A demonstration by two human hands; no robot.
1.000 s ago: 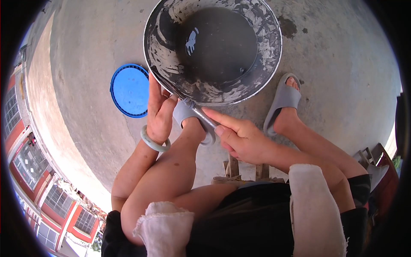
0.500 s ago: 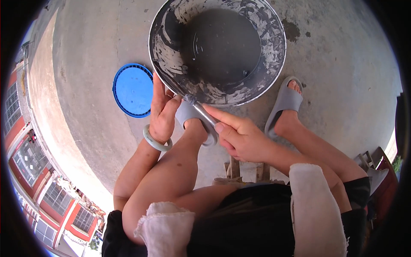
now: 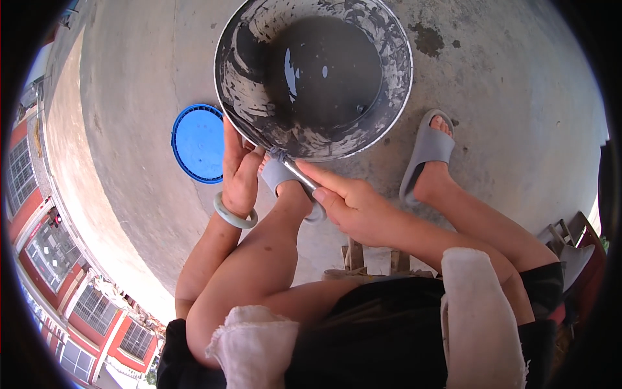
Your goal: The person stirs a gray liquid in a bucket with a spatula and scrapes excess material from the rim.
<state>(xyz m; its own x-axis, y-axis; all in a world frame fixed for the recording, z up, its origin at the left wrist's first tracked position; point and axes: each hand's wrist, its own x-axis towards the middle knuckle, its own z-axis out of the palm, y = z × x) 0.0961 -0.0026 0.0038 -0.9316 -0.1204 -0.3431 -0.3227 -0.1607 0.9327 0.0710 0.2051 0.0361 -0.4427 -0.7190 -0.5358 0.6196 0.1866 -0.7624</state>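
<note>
A slim, silvery metal handle is enclosed by the right hand just outside the near rim of a round, dark-walled, grey-smeared bucket. The left hand is placed, partly curled, at the bucket's near-left rim; its hold cannot be determined.

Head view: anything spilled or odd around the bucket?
Yes: a dark stain on the paler concrete floor, right of the bucket, possibly spilled liquid. Pale grey residue also streaks its inner wall.
</note>
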